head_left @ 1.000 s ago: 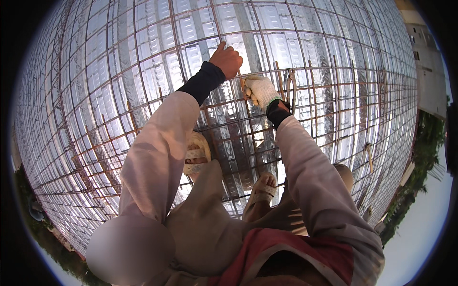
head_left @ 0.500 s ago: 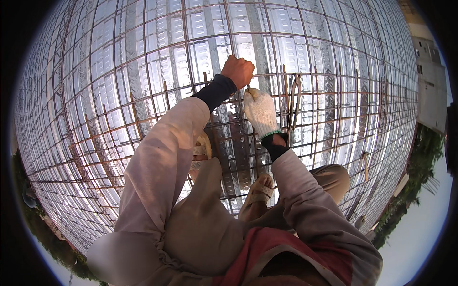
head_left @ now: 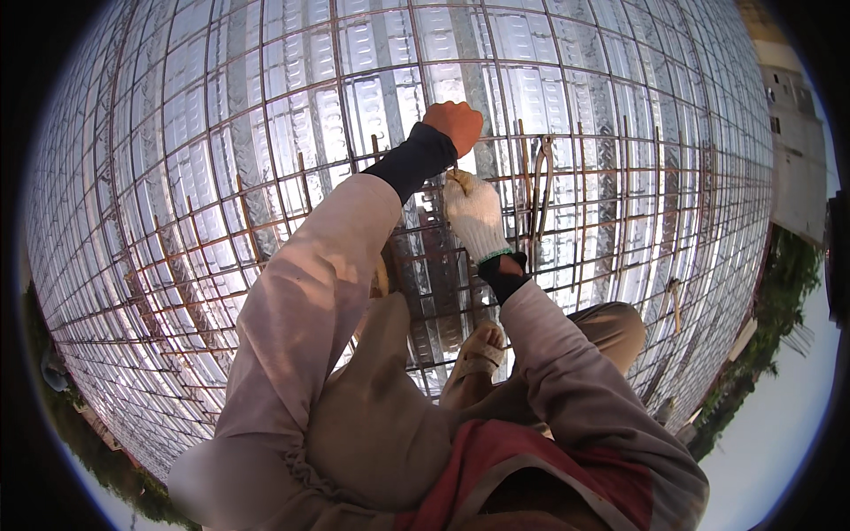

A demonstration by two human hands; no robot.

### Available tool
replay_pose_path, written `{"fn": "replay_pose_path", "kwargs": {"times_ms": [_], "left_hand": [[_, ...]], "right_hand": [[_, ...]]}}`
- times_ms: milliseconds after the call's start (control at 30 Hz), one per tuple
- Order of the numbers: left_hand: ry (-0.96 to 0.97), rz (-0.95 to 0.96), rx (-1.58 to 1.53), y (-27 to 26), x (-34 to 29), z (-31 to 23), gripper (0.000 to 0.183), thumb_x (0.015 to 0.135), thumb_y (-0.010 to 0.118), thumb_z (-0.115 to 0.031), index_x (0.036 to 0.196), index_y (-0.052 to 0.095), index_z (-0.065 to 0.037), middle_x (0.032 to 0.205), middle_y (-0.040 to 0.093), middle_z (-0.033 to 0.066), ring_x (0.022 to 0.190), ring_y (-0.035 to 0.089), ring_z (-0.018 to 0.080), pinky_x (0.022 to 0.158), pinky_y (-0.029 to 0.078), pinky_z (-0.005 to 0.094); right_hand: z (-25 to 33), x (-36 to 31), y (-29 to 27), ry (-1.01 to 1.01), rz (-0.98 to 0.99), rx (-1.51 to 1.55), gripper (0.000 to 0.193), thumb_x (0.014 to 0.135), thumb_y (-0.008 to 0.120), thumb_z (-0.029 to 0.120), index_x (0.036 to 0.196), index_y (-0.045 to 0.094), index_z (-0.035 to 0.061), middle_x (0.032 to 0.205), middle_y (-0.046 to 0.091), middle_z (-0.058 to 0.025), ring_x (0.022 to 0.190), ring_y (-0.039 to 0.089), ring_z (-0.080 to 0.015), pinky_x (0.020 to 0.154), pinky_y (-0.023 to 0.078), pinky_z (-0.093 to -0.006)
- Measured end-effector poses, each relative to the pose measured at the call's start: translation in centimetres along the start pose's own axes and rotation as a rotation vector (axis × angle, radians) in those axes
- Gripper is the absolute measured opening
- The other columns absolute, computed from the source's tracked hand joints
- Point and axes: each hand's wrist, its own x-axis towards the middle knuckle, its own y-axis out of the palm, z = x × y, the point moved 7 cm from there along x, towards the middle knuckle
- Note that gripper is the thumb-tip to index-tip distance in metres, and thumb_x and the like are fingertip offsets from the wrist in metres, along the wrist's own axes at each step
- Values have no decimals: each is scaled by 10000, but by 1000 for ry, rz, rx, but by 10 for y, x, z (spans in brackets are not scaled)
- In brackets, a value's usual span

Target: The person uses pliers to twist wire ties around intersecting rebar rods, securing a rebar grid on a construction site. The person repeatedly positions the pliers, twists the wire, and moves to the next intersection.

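My bare left hand is closed in a fist just above a crossing of the steel reinforcing bar mesh. What its fingers hold is hidden. Close below it, my right hand, in a white knitted glove with a green cuff edge, is curled with its fingers together. A short, thin dark piece shows between the two hands; I cannot make out whether it is wire or a tool. Right of the glove, a pair of long-handled pincers rests upright on the bars.
Ribbed shiny metal decking lies under the mesh. Several bar ends stick out across the grid. My sandalled foot stands among the bars. A hammer-like tool lies at right. A concrete building rises beyond the edge.
My left hand has moved slightly right and its wrist has turned. My right hand has shifted a little left and down. The pincers stay on the bars.
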Motion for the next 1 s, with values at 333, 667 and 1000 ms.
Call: {"fn": "replay_pose_path", "kwargs": {"times_ms": [333, 667, 1000], "left_hand": [[39, -134, -352, 41, -9, 34, 143, 879, 704, -220, 899, 827, -149, 947, 790, 140, 868, 756, 394, 839, 609, 528], [-59, -144, -514, 37, -18, 43, 337, 854, 598, 59, 1175, 638, -34, 998, 787, 208, 1026, 741, 459, 882, 577, 563], [110, -631, -543, 45, -83, 15, 365, 955, 615, 6, 1314, 681, 19, 1076, 734, 193, 1019, 671, 365, 918, 538, 486]], "right_hand": [[14, 3, -17, -2, 56, -14, 338, 1005, 579, 221, 1115, 787, -21, 984, 752, -313, 948, 744, -483, 872, 576, -507], [103, 85, -75, -103, 366, -394, 370, 973, 609, 297, 865, 747, -29, 591, 590, -59, 500, 548, -172, 521, 463, -377], [113, 92, -68, -3, 568, -220, 285, 987, 627, 210, 852, 707, -27, 579, 558, -12, 367, 451, -102, 350, 345, -308]]}}
